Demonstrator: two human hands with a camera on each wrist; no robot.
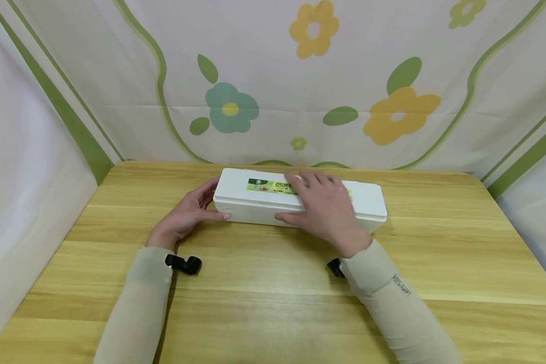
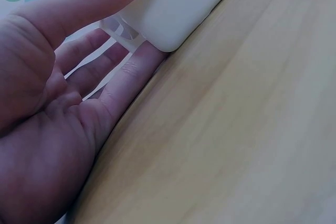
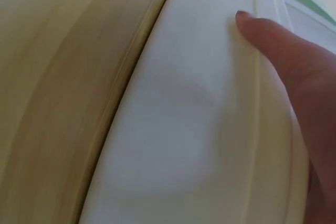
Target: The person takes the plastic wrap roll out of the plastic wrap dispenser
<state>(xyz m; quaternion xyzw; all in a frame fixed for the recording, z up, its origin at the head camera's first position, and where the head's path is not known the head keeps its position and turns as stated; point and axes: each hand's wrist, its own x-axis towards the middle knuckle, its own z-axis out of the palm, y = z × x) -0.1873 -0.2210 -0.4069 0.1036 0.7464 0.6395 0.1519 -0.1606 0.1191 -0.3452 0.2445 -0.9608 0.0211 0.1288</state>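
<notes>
- Gripping with the left hand [image 1: 186,215] the left end of a long white box [image 1: 259,206], with thumb on the near side and other fingers behind, slightly apart.
- Gripping with the right hand [image 1: 327,207] the same box, under its fingers, with thumb against the near side.
- Showing left of the right fingers: a green label [image 1: 268,186], partly covered.
- Lying below all fingers: a wooden table [image 1: 255,288].
</notes>
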